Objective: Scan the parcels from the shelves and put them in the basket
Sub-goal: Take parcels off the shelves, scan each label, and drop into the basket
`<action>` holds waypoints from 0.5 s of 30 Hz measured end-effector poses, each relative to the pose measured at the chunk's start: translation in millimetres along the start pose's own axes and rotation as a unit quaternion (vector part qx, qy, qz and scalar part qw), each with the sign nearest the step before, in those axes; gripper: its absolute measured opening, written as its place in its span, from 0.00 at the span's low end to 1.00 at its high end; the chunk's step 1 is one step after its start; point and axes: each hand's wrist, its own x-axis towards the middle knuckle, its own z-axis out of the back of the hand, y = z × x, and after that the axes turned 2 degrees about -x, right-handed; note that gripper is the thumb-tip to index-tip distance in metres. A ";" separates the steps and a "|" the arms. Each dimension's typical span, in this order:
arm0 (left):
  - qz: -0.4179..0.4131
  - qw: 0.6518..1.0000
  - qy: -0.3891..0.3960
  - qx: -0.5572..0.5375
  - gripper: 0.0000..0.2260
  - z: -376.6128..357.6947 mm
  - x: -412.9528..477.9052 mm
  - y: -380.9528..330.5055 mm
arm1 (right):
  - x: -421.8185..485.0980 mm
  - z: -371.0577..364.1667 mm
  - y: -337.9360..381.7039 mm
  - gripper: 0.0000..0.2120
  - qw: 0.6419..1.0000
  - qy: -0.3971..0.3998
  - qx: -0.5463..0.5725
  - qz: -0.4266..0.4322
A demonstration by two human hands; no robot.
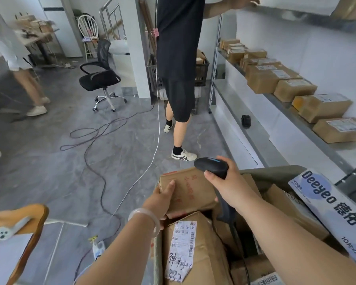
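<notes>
- One cardboard parcel [188, 189] sits low centre of the frame, held at its near left edge by the left hand [162, 199] — fingers curled over the top, thumb side underneath — above the other boxes heaped in the basket [275, 171].
- Right hand [228, 186] is wrapped tight round a black scanner [212, 165], whose head hangs over the parcel's far corner.
- Likely trouble: only red writing shows on the parcel's upper face and no barcode label is visible, so a scan from this angle may read nothing, or catch the label of the labelled box [183, 249] just below instead.
- A one-sided grip could let the parcel tip and slide off the pile.
- Scanner's cord trails down among the boxes and could snag.
- Further out — grey tiled floor [49, 151] with loose cables [95, 145] looped across it, a tripping risk; metal shelves [286, 103] with more parcels at right; a person in black [179, 58] stands close by them.
</notes>
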 end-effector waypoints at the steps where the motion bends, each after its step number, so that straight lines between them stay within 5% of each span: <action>1: -0.023 0.999 -0.019 -0.014 0.29 -2.0 3.3 2.1 | 0.1 -2.5 -2.5 0.29 1.000 0.002 0.007 0.002; 3: -0.094 0.994 -0.055 -0.019 0.36 -6.0 9.8 11.0 | -1.0 -5.5 -5.2 0.29 1.000 0.006 0.016 0.008; 8: -0.253 0.947 -0.104 0.172 0.47 -14.3 10.7 23.1 | -5.9 -4.3 -11.9 0.30 1.000 0.008 0.006 0.027; 15: -0.257 0.959 -0.085 0.083 0.41 -11.1 12.4 28.8 | -22.2 -9.3 -25.5 0.31 0.998 0.032 0.057 0.000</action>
